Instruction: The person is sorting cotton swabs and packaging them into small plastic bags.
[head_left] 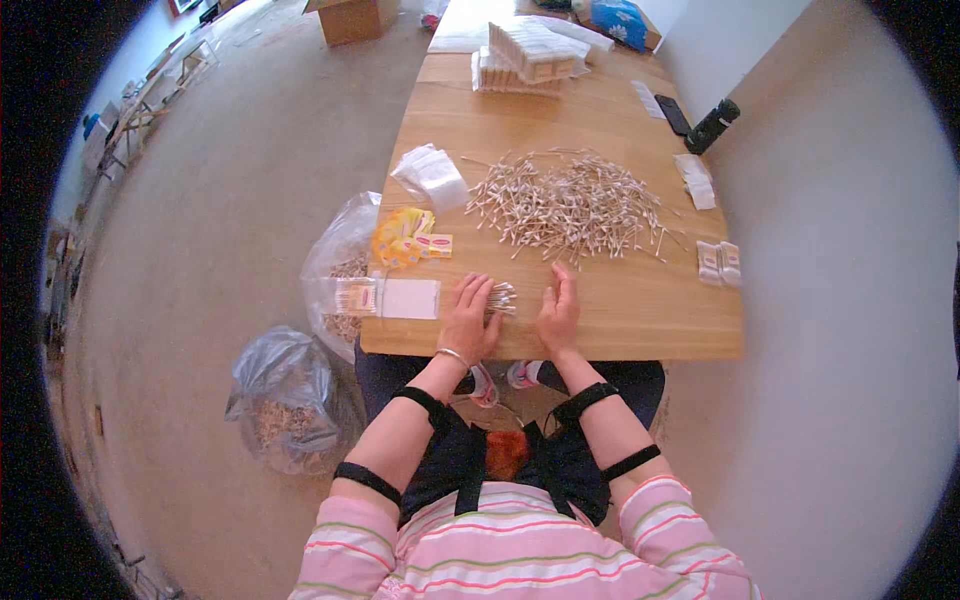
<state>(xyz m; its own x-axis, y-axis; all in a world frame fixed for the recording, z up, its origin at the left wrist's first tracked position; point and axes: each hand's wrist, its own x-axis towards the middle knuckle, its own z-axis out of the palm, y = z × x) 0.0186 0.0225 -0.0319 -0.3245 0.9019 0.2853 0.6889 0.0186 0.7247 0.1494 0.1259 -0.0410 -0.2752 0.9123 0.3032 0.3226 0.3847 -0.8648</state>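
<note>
On the wooden table (670, 320), close to its front edge, my left hand (467, 318) curls over a small bundle of cotton swabs (503, 298), whose tips stick out to the right of the fingers. My right hand (558, 312) rests on the tabletop a short way to the right, apart from the bundle, fingers extended and nothing visible in it. Beyond both hands spreads a large loose pile of cotton swabs (575, 203). Left of my left hand lie a white card or empty packet (411, 299) and a clear bag of swabs (355, 297) at the table's edge.
Yellow labels (400, 237) and clear plastic sleeves (432, 177) lie at the left. Packed swab bags (530, 55) are stacked at the back. A black bottle (713, 126), phone (672, 115) and small packs (719, 263) line the right side. A grey plastic bag (290, 390) stands on the floor.
</note>
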